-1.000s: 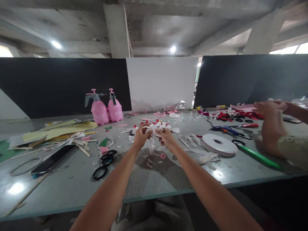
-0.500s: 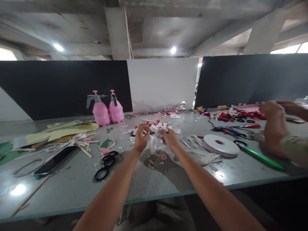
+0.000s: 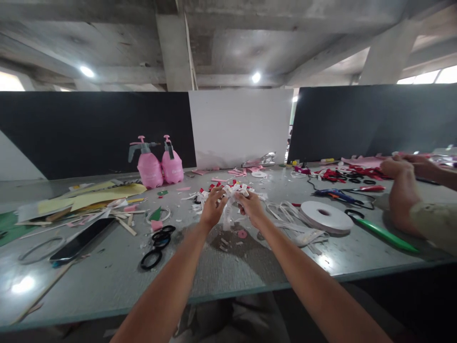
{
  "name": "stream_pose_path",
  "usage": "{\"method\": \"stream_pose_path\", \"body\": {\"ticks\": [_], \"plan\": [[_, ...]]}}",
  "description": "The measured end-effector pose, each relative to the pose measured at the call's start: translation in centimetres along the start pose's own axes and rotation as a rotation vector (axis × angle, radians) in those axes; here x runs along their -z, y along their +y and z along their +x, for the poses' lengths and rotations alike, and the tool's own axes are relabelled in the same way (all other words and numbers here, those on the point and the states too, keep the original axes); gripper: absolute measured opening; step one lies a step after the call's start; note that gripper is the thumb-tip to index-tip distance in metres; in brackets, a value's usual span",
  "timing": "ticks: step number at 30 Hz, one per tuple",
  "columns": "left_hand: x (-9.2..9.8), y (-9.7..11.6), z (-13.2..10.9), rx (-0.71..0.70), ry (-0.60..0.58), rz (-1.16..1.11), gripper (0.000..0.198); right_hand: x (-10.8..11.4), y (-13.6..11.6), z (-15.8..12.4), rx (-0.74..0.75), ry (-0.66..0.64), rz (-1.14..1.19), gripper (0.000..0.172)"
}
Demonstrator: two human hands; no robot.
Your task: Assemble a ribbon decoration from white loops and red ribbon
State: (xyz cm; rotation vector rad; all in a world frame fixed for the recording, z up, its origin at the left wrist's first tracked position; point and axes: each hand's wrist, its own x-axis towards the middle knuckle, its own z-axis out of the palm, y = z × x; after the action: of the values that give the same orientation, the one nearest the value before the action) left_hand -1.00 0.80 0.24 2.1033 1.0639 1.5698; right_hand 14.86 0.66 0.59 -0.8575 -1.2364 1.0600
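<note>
A white printed ribbon [image 3: 227, 216] is held between my two hands over the middle of the table, its loose end hanging down. My left hand [image 3: 214, 208] has its fingers closed on the ribbon's left part. On the other side my right hand [image 3: 250, 206] pinches the same ribbon with thumb and fingers. Just behind the hands lies a pile of red and white ribbon pieces [image 3: 234, 184], partly hidden by them. A small pink disc [image 3: 242, 234] and pale scraps lie on the table below.
Right of my hands are loose white ribbon [image 3: 302, 233], a large ribbon roll [image 3: 326, 216], a blue glue gun [image 3: 332, 194] and a green tool [image 3: 387, 235]. A co-worker's hands [image 3: 400, 166] are far right. Left are black rings [image 3: 151, 258], a phone [image 3: 82, 239] and pink spray bottles [image 3: 150, 169].
My left hand has come in toward the right and closed on the ribbon; before, its fingers were raised beside it. My right hand keeps its pinch.
</note>
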Motion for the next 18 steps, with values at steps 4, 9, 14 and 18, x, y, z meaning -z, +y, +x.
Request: {"method": "stream_pose_path", "body": {"ticks": [4, 9, 14, 18], "plan": [[-1.2, -0.2, 0.0, 0.149, -0.043, -0.296, 0.033, -0.3, 0.5, 0.0, -0.012, -0.097, -0.088, 0.035], [-1.9, 0.1, 0.0, 0.305, -0.020, -0.342, 0.043, -0.2, 1.3, 0.4, -0.002, -0.001, -0.139, 0.037], [-2.0, 0.6, -0.1, 0.316, 0.026, -0.313, 0.038, 0.1, 1.1, 0.7, 0.015, 0.045, -0.076, 0.042], [-2.1, 0.5, -0.1, 0.326, 0.015, -0.395, 0.032, -0.2, 0.7, 0.5, 0.020, 0.003, -0.053, 0.043]]}}
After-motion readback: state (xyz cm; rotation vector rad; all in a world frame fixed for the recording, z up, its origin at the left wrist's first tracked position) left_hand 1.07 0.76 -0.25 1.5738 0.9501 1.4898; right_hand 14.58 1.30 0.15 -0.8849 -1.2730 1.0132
